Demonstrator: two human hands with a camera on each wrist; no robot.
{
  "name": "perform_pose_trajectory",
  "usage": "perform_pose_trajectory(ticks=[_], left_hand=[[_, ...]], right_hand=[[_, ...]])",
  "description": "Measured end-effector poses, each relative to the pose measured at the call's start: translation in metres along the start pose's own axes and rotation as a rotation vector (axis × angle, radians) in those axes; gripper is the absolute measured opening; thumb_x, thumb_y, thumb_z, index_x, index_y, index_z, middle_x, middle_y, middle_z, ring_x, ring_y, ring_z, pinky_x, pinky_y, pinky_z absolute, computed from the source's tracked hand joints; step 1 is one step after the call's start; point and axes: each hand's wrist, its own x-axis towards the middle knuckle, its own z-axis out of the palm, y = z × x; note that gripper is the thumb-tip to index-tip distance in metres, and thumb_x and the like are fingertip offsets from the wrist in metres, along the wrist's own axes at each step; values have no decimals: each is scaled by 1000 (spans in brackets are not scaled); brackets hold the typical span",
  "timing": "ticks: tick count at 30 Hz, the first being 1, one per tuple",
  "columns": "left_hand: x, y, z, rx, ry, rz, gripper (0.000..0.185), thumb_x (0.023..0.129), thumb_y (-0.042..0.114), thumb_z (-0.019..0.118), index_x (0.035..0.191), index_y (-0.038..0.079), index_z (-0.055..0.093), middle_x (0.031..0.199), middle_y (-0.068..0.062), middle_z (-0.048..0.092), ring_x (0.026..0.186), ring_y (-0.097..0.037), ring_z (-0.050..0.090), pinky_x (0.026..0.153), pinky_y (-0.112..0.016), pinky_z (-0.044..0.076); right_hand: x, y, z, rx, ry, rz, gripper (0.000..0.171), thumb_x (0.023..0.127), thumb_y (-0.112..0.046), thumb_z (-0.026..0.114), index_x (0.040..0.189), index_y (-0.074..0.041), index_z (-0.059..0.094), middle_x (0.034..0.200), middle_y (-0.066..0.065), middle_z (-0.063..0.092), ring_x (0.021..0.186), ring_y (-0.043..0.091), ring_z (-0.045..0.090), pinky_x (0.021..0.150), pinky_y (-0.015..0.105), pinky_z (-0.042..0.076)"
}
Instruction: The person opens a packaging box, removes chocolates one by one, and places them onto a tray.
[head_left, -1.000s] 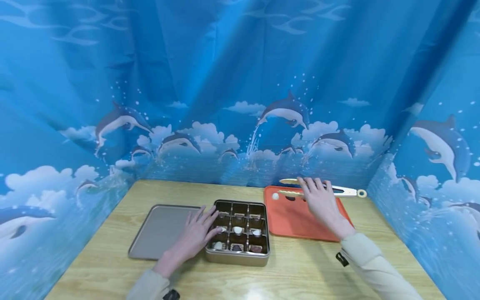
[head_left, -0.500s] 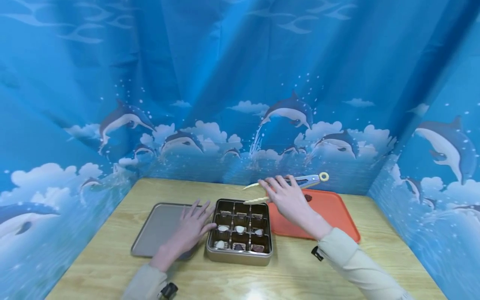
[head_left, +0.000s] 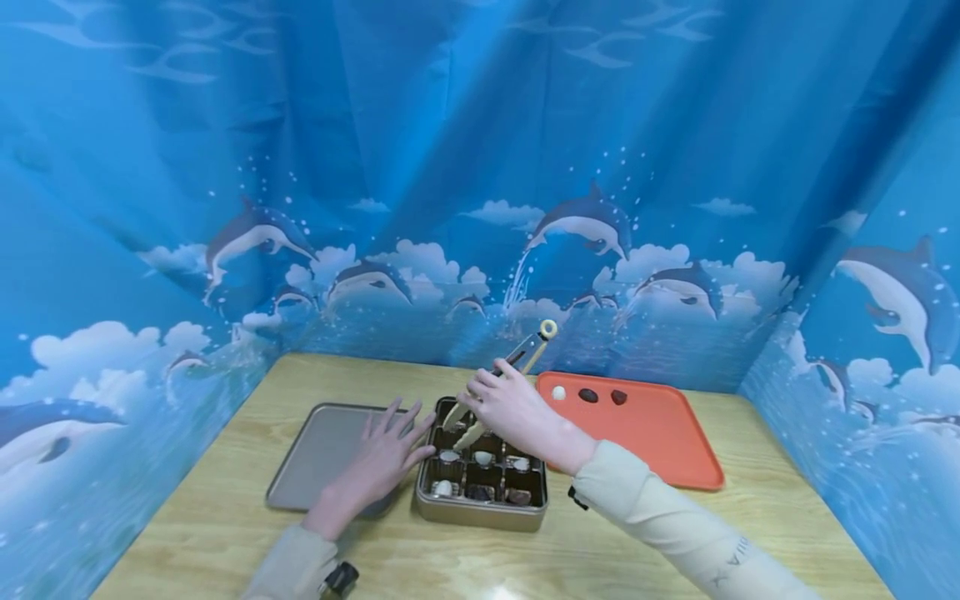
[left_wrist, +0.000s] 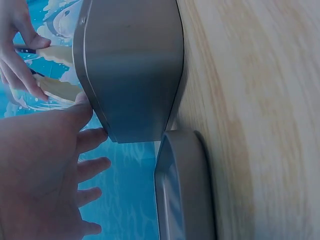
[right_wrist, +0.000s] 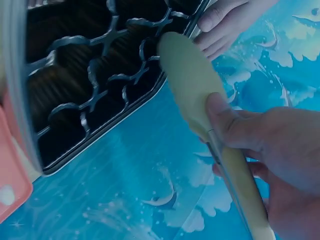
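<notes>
A gold tin box with divided cells holds several small chocolates. My right hand grips cream-tipped tongs, their tips reaching down into the box's back left cells. In the right wrist view the tongs hang over the dark divider tray. My left hand lies with fingers spread against the box's left side, partly on the flat lid. The left wrist view shows that hand touching the box wall, with the lid below.
An orange tray sits right of the box, with a white sweet and two dark ones near its far edge. A blue dolphin-print curtain walls the wooden table on three sides.
My right hand picked the tongs up from the orange tray's far edge, carried them left and tilted their tips down into the box. The left hand stayed by the box.
</notes>
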Motion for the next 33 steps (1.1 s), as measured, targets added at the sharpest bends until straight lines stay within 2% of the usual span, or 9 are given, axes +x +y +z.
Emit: perform_pose_trajectory(ticks=[5, 14, 19, 22, 24, 26, 29, 33], left_hand=[[0, 1, -1, -6, -30, -15, 55, 105, 40, 52, 153, 14, 45, 162, -17, 33, 152, -46, 14, 116, -75, 11], [2, 1, 0, -18, -38, -22, 55, 105, 40, 52, 153, 14, 45, 161, -17, 35, 153, -45, 14, 116, -76, 11], [2, 1, 0, -14, -40, -29, 55, 105, 40, 53, 153, 14, 45, 161, -16, 35, 153, -45, 14, 116, -76, 12], [2, 1, 0, -6, -45, -34, 55, 105, 41, 52, 153, 15, 45, 162, -16, 35, 152, -45, 15, 116, -76, 13], [2, 1, 1, -3, -48, -36, 55, 105, 41, 52, 153, 15, 45, 161, -16, 35, 152, -45, 15, 116, -76, 13], [2, 1, 1, -7, -44, -35, 55, 105, 41, 52, 153, 15, 46, 161, -16, 36, 152, -45, 15, 116, -76, 13], [2, 2, 0, -17, -40, -31, 55, 105, 40, 53, 153, 14, 46, 161, -17, 36, 152, -45, 15, 116, -76, 13], [2, 1, 0, -12, -37, -29, 55, 105, 40, 53, 152, 14, 46, 160, -17, 37, 152, -45, 15, 116, -76, 13]], right_hand=[[13, -7, 1, -37, -27, -34, 32, 94, -26, 73, 125, -32, 72, 117, -11, 71, 110, 11, 60, 96, 36, 45], [30, -22, -7, -60, -82, -49, 17, 95, -27, 70, 108, -33, 79, 114, -14, 72, 108, 9, 60, 100, 36, 44], [39, -38, -9, -73, -119, -41, 15, 92, -39, 67, 99, -37, 80, 109, -18, 72, 106, 7, 59, 103, 35, 42], [40, -46, -6, -67, -142, -38, 20, 89, -46, 69, 102, -36, 80, 111, -17, 73, 106, 8, 59, 107, 36, 41], [39, -49, -2, -62, -141, -38, 23, 89, -48, 69, 103, -34, 80, 111, -16, 73, 107, 8, 59, 107, 37, 41], [37, -50, 2, -58, -125, -37, 19, 90, -43, 70, 102, -34, 80, 111, -15, 73, 107, 9, 60, 107, 38, 42], [33, -47, 6, -58, -87, -26, 13, 89, -38, 72, 99, -34, 80, 108, -14, 73, 104, 10, 60, 100, 36, 44], [26, -40, 6, -53, -46, -12, 14, 90, -33, 72, 103, -33, 79, 108, -14, 72, 102, 11, 60, 90, 34, 44]])
